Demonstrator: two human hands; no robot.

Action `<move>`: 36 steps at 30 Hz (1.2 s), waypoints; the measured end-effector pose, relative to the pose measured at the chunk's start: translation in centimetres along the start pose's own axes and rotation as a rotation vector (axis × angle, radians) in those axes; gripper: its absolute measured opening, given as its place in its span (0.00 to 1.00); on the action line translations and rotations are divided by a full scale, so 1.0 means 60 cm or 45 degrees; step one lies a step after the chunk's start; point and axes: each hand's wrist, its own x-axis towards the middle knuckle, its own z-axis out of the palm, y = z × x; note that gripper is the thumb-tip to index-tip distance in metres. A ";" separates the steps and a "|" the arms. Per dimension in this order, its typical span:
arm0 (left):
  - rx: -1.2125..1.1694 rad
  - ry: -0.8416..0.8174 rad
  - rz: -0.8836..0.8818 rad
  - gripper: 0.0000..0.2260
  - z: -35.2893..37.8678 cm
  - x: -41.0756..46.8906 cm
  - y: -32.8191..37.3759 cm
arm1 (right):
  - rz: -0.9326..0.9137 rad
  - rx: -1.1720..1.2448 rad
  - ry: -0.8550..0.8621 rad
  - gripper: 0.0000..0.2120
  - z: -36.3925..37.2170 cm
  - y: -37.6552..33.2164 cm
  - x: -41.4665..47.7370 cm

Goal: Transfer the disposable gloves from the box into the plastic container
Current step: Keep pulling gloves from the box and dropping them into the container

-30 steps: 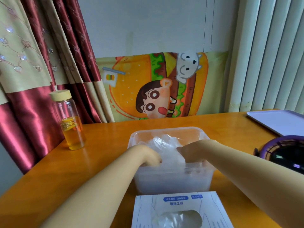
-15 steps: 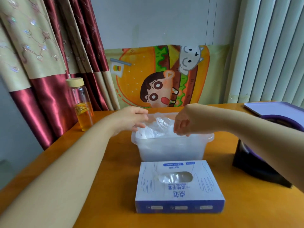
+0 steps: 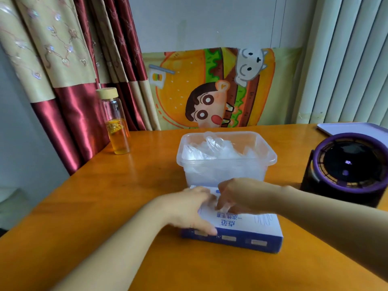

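The job looks partway done. A loose heap of clear gloves (image 3: 216, 148) already sits in the container (image 3: 270, 159), which stands on the counter (image 3: 136, 185) just beyond both hands. The heap rises to about the rim on its left side. The box (image 3: 252, 229) lies under the hands, right against the container's near wall or very close to it.

The left hand (image 3: 189, 208) lies flat on the box's left part, fingers fairly straight and thumb over the near edge. It is pressing the box down, not gripping it. The right hand (image 3: 237, 196) is over the slot in the box top with its fingers bent down into it. A scrap of clear film shows beneath its fingertips, so it appears to pinch more gloves, though blur makes the grip hard to confirm.

What is left is to pull this batch free, carry it forward and drop it in the container. How many gloves remain in the box cannot be seen, because the hands cover the slot.
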 end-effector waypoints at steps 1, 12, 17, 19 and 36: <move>0.010 0.013 -0.004 0.34 0.005 0.001 -0.003 | -0.007 0.000 0.038 0.13 0.003 0.001 0.005; 0.034 0.080 -0.022 0.35 0.020 0.005 -0.009 | 0.014 -0.025 0.223 0.09 0.001 0.001 -0.005; 0.049 0.089 -0.029 0.38 0.025 0.005 -0.013 | -0.019 0.095 0.014 0.16 0.003 0.018 -0.009; 0.072 0.075 -0.036 0.40 0.027 0.004 -0.013 | -0.021 0.069 -0.051 0.19 0.009 0.015 -0.001; -0.001 0.074 -0.074 0.38 0.030 -0.003 -0.009 | -0.053 0.199 0.464 0.04 0.010 0.008 -0.034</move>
